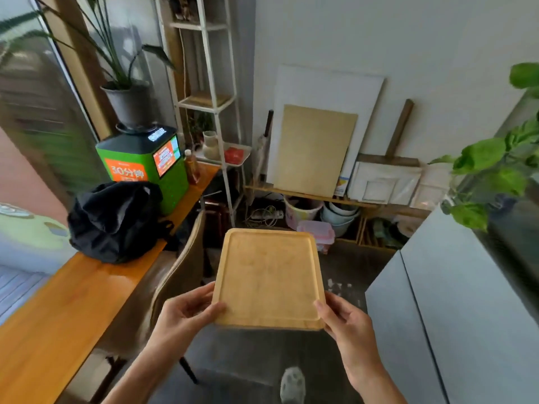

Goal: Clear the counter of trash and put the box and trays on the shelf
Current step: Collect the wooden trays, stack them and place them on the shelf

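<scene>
Both grips, left hand and right hand, grasping wooden tray, fingers hidden beneath

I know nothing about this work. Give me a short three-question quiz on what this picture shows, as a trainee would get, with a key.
1. True or false: the rectangular light wooden tray lies flat on the long orange wooden counter.
2. Which hands hold the tray? A) left hand only B) right hand only C) both
3. Fill in: the crumpled black bag lies on the counter beside a ______ box-shaped machine with a lit screen.

Key
1. False: it is held in the air, off the counter.
2. C: each hand grips a near corner.
3. green
</scene>
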